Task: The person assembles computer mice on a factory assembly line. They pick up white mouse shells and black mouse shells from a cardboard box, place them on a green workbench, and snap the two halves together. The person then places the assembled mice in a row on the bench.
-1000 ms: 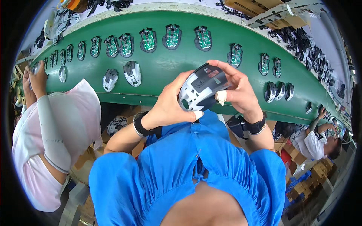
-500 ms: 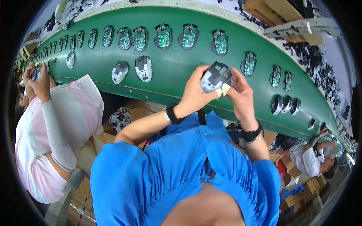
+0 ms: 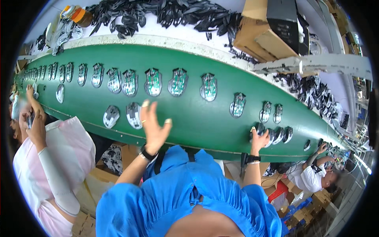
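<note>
Head view: left hand (image 3: 154,128) over the green surface (image 3: 193,122), palm down, fingers spread wide, pale covers on some fingertips, nothing held. It overlaps the right edge of a grey-and-white mouse shell (image 3: 133,116); can't tell if they touch. That shell's long axis runs away from the person, dark grey end far, white end near. A second mouse shell (image 3: 111,117), same colours, sits left of it, same way round, far end leaning right.

Right hand (image 3: 259,138) at the near edge of the surface, fingers and thumb bent around a dark mouse shell (image 3: 259,127), hand closed on its sides. The shell rests at the left end of a row of three dark shells (image 3: 278,135), just beside them; long axis roughly away from the person, near end hidden by the hand. Row shells stand close together, far ends leaning slightly right.

Far side: long line of mouse bases with green circuit boards (image 3: 177,82), long axes mostly across the surface. Beyond: heap of black plastic parts (image 3: 189,15), cardboard box (image 3: 256,37), jar with orange band (image 3: 78,15).

Co-worker in pale pink top (image 3: 59,158) at left, another in white top (image 3: 310,179) far right.
</note>
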Demonstrator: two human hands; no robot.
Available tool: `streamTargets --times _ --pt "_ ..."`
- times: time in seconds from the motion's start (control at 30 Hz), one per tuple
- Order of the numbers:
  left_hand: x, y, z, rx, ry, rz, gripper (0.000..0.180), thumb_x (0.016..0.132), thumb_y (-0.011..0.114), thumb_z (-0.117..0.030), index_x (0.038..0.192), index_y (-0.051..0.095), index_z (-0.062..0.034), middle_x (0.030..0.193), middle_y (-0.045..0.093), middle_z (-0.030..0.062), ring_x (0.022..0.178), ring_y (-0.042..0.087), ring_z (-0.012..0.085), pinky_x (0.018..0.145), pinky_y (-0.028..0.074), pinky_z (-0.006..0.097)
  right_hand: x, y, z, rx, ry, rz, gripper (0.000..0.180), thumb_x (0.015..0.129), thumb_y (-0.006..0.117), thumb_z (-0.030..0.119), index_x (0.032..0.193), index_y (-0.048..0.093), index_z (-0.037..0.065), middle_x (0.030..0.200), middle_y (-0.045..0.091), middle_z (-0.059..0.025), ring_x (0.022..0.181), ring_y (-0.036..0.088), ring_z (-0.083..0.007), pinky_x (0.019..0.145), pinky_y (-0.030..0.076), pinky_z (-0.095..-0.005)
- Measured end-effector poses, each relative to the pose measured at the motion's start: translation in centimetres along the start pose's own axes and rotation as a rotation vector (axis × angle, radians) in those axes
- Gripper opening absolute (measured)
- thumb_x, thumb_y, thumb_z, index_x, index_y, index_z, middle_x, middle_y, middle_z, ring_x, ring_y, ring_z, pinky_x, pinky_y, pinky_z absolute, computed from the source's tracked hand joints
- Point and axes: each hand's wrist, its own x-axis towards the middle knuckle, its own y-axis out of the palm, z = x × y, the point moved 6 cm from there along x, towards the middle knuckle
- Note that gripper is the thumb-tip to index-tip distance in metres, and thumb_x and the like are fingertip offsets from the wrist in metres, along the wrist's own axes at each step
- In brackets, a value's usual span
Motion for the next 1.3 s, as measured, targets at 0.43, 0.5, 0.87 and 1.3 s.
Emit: streamTargets --times 0.43,0.5,0.87,1.3 --pt "-1.8 0.2 14.3 0.190 -0.527 -0.351 0.073 0.073 0.076 -0.023 0.131 0.040 0.0026 0.135 0.038 0.0259 0.126 0.033 0.0414 0.104 0.028 0.049 12.6 0.8 50.4 0.097 -0.760 -0.133 0.017 0.087 0.046 0.008 0.097 0.052 -0.004 0.091 0.063 -0.0222 0.079 0.067 -0.0363 0.066 0.056 -0.0419" --pt "-1.7 -0.4 12.8 0.176 -0.483 -0.326 0.069 0.071 0.076 -0.017 0.129 0.044 -0.0001 0.130 0.044 0.0224 0.122 0.038 0.0400 0.101 0.031 0.048 14.4 3.0 51.4 -0.021 -0.748 -0.150 0.015 0.088 0.045 0.010 0.091 0.053 -0.003 0.086 0.064 -0.0197 0.072 0.069 -0.0321 0.060 0.057 -0.0394" --pt "-0.8 -2.1 9.5 -0.275 -0.426 -0.167 0.056 0.062 0.076 -0.008 0.114 0.056 -0.0024 0.104 0.060 0.0114 0.095 0.058 0.0244 0.085 0.047 0.035 -3.5 -8.8 37.1 0.328 -1.310 -0.117 0.035 0.070 0.067 0.006 0.104 0.065 0.012 0.077 0.052 -0.0058 0.074 0.054 -0.0250 0.054 0.048 -0.0364" --pt "-3.8 2.6 5.4 -1.402 -0.683 0.130 0.047 0.083 0.064 -0.009 0.123 0.044 0.0038 0.107 0.060 0.0093 0.092 0.062 0.0164 0.081 0.050 0.030 -11.3 -4.0 23.4 0.460 -0.856 0.381 0.028 0.075 0.069 0.014 0.102 0.066 0.007 0.097 0.061 -0.0098 0.094 0.058 -0.0299 0.075 0.051 -0.0417"
